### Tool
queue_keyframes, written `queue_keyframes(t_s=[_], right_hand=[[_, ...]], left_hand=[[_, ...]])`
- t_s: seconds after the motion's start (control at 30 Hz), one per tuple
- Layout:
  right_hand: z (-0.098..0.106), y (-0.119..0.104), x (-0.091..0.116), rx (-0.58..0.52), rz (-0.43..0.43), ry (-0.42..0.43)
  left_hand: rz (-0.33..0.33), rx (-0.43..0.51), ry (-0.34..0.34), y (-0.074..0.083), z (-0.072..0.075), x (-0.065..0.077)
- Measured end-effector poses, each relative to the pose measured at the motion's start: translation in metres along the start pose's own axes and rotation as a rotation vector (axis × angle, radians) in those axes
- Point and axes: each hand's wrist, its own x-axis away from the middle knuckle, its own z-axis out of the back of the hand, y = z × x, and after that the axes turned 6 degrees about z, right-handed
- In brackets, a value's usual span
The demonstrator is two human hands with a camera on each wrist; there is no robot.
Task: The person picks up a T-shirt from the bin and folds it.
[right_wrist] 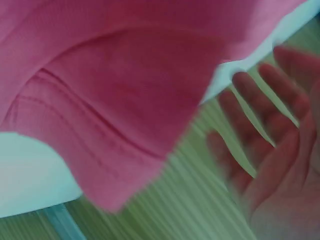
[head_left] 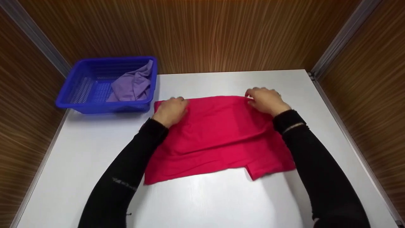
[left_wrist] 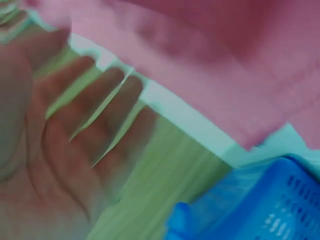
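A red T-shirt lies folded on the white table, with ripples across its middle and a short sleeve sticking out at the near right. Over its far left corner is my left hand; the left wrist view shows the fingers extended and spread, holding nothing. My right hand hovers at the shirt's far right edge. Its fingers are also spread and loosely straight in the right wrist view, beside the cloth. Stitched hem lines show on the red fabric there.
A blue plastic basket stands at the far left of the white table, close to the left hand. Inside it lies a crumpled purple cloth. Wood-grain panels wall the table at the back and both sides.
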Motion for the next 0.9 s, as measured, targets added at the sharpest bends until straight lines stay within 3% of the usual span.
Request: queue_keyframes(t_s=[0.07,0.2,0.43,0.53,0.67,0.73,0.8,0.9], right_hand=[[-0.004,0.006,-0.008,-0.009,-0.019,0.007],[-0.014,0.015,-0.019,-0.027,-0.056,-0.059],[-0.014,0.021,-0.024,-0.041,-0.059,-0.093],[-0.012,0.024,-0.023,-0.02,-0.047,-0.003],[-0.01,0.024,-0.021,0.043,-0.016,0.271],[-0.011,0.024,-0.019,0.08,0.012,0.377],[-0.013,0.023,-0.014,0.104,0.044,0.395],[-0.02,0.022,-0.003,0.081,0.093,0.25]], left_hand=[[0.053,-0.021,0.032,-0.006,-0.008,-0.012],[0.114,-0.07,-0.02,-0.011,-0.021,-0.028],[0.111,-0.134,0.024,-0.012,-0.025,-0.036],[0.116,-0.116,0.112,-0.014,-0.022,-0.037],[0.133,-0.053,0.31,-0.019,-0.015,-0.036],[0.113,-0.03,0.367,-0.022,-0.011,-0.033],[0.067,-0.022,0.364,-0.022,-0.01,-0.027],[-0.027,-0.05,0.251,-0.02,-0.012,-0.014]])
